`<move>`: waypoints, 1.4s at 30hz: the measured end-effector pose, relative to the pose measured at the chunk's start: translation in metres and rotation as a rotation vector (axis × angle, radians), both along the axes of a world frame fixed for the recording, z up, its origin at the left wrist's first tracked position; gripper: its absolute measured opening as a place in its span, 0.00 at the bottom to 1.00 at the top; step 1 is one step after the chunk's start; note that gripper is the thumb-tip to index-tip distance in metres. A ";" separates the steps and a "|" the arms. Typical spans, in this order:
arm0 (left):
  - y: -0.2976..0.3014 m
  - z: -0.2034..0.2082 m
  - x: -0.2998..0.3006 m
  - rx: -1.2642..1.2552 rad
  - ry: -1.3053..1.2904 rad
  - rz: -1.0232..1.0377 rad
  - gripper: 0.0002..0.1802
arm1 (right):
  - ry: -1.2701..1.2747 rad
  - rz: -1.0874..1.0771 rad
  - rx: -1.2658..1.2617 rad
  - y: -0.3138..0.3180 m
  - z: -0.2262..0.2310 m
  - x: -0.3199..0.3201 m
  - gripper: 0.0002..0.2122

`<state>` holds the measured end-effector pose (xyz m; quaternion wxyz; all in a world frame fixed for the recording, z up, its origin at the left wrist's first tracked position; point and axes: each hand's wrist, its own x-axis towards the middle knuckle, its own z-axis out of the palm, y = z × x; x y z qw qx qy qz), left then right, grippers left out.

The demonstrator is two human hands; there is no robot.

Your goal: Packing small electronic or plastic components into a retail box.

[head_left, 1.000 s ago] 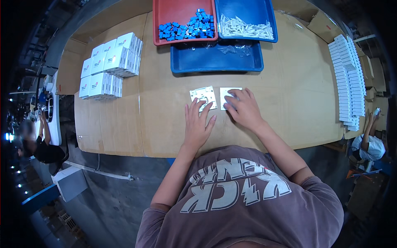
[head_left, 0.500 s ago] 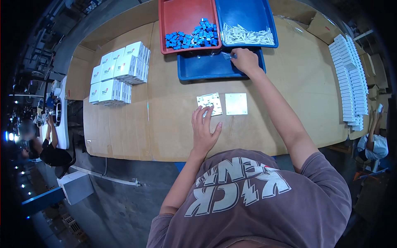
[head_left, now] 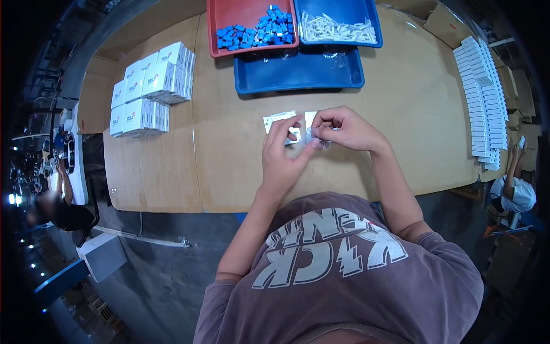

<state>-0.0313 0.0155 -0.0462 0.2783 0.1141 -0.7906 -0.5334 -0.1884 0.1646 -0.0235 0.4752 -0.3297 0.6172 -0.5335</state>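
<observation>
My right hand [head_left: 354, 133] is closed in a pinch on a small clear plastic piece [head_left: 323, 144], too small to make out fully. Close beside it is my left hand [head_left: 282, 156], its fingers curved and apart and its thumb tip reaching to the clear plastic. Partly under the left fingers lies a square white plate with raised parts [head_left: 274, 119]. A second square white plate [head_left: 310, 118] sits to its right, mostly hidden behind my right hand. Beyond my hands stands a low blue tray [head_left: 298, 74] with a little clear plastic at its back.
A red tray [head_left: 216, 17] holds blue blocks [head_left: 269, 28]; a blue tray beside it [head_left: 371, 8] holds thin white pieces [head_left: 338, 28]. Stacked white boxes [head_left: 152, 86] stand left, more [head_left: 481, 103] right. Other people [head_left: 63, 209] work at both sides. Cardboard [head_left: 229, 166] covers the table.
My right hand has come back from the low blue tray to the white plates, bringing the clear plastic piece. My left hand has turned toward it, its thumb now meeting the plastic.
</observation>
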 end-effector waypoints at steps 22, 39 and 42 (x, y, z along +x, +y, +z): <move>0.006 -0.006 0.013 0.689 0.117 0.290 0.12 | -0.280 -0.277 -0.070 -0.014 -0.008 0.028 0.07; 0.001 0.007 0.017 0.052 0.047 0.038 0.08 | -0.356 -0.383 -0.077 -0.023 -0.015 0.039 0.05; -0.001 0.005 0.015 0.109 -0.029 0.035 0.09 | -0.407 -0.379 -0.066 -0.027 -0.012 0.043 0.05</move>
